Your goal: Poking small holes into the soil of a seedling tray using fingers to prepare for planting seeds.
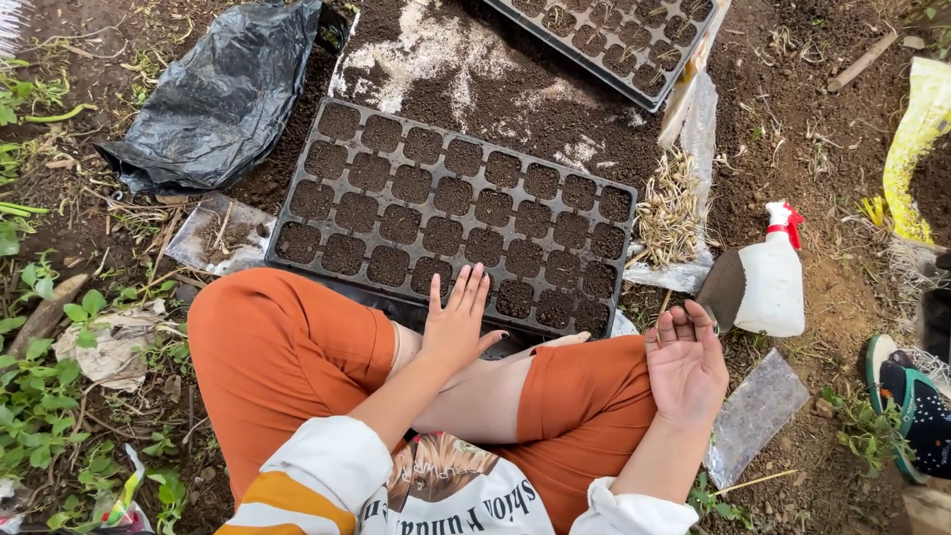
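1. Nearest to the camera are the person's crossed legs in orange trousers. Both forearms come out over the knees.

2. The right hand rests above the right knee, palm up. Its fingers are curled half inward, like a small cup. I cannot tell if something small lies in the palm. It does not touch the tray.

3. The left hand is flat, with the palm down and the fingers spread open and holding nothing. The fingertips point away from the body and reach the near edge of the tray, at the front row of cells, a little left of the middle.

4. So the left hand is clearly the nearer one to the tray; the right hand is apart, beside the near right corner.

5. The tray lies straight in front of the knees. Its long axis runs left to right, a little tilted, the right end closer to the person. All cells are filled with dark soil.

6. To the right of the tray stand a white spray bottle with red top and a heap of dry husks.

7. Farther away there are loose soil, a black bag at the left, and a second tray at the top.
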